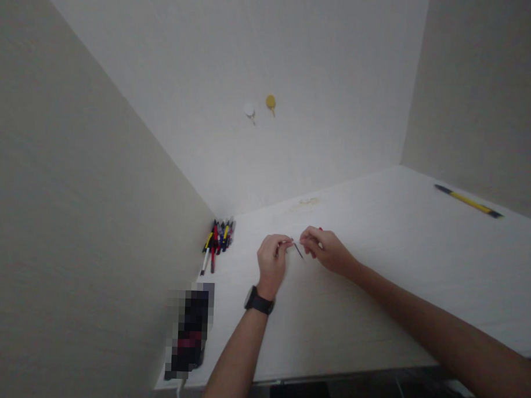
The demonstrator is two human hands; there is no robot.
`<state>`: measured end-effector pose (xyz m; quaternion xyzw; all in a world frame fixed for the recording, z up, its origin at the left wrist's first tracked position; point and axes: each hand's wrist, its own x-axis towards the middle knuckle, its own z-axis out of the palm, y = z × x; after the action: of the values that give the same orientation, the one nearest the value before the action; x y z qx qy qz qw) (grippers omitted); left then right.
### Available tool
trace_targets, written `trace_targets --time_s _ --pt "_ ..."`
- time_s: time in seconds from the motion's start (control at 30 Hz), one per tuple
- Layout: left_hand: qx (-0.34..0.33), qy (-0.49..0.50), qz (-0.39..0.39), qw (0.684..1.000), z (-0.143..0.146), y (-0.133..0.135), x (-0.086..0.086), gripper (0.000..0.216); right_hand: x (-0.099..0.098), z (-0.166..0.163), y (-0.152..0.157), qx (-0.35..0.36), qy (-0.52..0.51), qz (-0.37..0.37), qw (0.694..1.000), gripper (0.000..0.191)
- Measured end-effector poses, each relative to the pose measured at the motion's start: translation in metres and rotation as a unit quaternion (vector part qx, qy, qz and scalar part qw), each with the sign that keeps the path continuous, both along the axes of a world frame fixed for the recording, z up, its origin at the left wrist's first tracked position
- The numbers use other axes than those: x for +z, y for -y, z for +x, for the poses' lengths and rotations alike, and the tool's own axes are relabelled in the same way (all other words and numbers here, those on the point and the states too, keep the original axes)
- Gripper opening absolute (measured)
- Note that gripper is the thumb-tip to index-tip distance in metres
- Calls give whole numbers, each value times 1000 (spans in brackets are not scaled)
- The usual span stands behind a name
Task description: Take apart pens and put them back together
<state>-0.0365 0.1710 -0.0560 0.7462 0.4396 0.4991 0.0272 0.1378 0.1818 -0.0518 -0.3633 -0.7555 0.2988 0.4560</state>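
My left hand, with a black watch on its wrist, is closed in a pinch above the white desk. From its fingertips a thin dark pen refill slants down to the right. Just to the right, my right hand is closed too, thumb and fingers pressed together close to the left fingertips. A small red tip shows behind the right hand; the rest of it is hidden by the fingers. What the right fingertips pinch is too small to make out.
Several pens lie bunched against the left panel. A pixelated dark object is nearer me on the left. A yellow and black pen lies by the right panel. Two hooks, white and yellow, are on the back panel.
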Motion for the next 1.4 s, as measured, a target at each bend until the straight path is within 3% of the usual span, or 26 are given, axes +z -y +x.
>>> trace_targets --time_s 0.5,0.87,1.07,1.4 --pt "14 89 -48 995 4 -1 0 10 -2 -3 1 61 -98 -48 992 16" --pt "-16 52 -40 998 4 -3 -3 9 3 -2 7 45 21 66 997 22" --pt "-24 34 -18 999 3 -4 -3 11 0 0 2 45 57 59 996 31" --pt "-52 180 -128 974 7 -4 -2 12 -8 3 -4 -17 190 115 975 29"
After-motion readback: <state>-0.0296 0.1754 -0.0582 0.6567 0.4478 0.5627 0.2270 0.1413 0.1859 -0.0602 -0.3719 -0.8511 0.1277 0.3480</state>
